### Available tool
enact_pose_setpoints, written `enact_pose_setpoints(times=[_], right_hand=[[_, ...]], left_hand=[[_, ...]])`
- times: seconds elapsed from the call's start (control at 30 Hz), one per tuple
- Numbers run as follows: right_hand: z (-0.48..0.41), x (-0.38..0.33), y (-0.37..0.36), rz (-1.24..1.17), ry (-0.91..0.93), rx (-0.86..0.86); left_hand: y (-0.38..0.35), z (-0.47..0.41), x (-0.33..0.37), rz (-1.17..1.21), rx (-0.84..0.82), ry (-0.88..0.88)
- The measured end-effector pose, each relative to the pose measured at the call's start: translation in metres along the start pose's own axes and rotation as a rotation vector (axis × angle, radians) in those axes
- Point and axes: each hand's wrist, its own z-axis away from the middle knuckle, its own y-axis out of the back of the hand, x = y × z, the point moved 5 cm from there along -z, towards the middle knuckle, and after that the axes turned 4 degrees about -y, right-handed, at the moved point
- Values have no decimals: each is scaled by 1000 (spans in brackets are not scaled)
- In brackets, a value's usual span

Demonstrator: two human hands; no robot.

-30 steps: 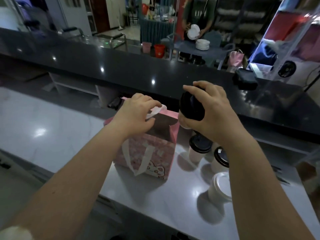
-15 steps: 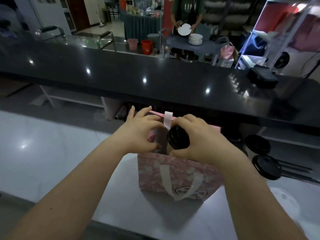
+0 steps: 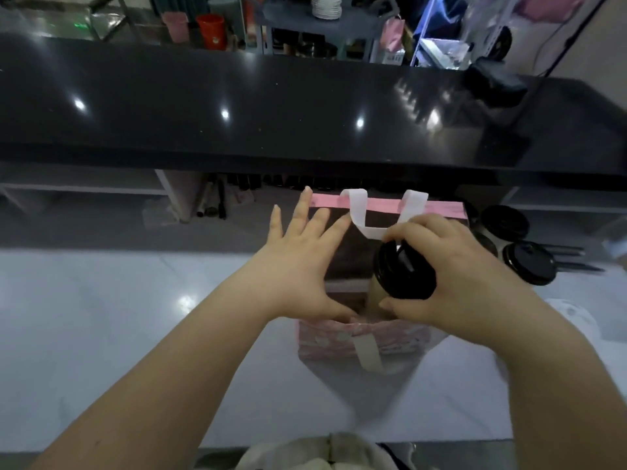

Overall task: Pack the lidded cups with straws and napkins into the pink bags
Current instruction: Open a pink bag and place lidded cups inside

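On the white counter [image 3: 101,317] stands the pink bag [image 3: 339,337], its mouth open. Over the right part of that mouth, the right hand [image 3: 458,276] grips a lidded cup [image 3: 403,269], fingers and thumb curled round the black lid's edge. The cup's pale body dips below the bag's rim, and the lid is still above it. Over the left part of the mouth, the left hand [image 3: 298,266] lies with fingers straight and spread wide. Its thumb touches the bag's near rim and it holds nothing. One white handle [image 3: 359,212] loops up from the bag's far rim. Just right of the bag stand two more black-lidded cups [image 3: 529,262]. Beyond the bag runs a black raised counter [image 3: 271,113].
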Motion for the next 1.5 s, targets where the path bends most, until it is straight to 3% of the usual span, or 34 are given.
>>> enact_pose_setpoints(times=[0.37, 0.53, 1.0, 1.5], right_hand=[[-22, -2, -81, 94, -91, -223], [-31, 3, -95, -110, -143, -230], [-7, 5, -146, 242, 91, -339], [-15, 14, -169, 374, 93, -599]], left_hand=[[-2, 8, 10, 16, -34, -74], [-2, 23, 18, -6, -3, -93], [1, 37, 27, 119, 8, 39], [3, 42, 41, 225, 88, 80]])
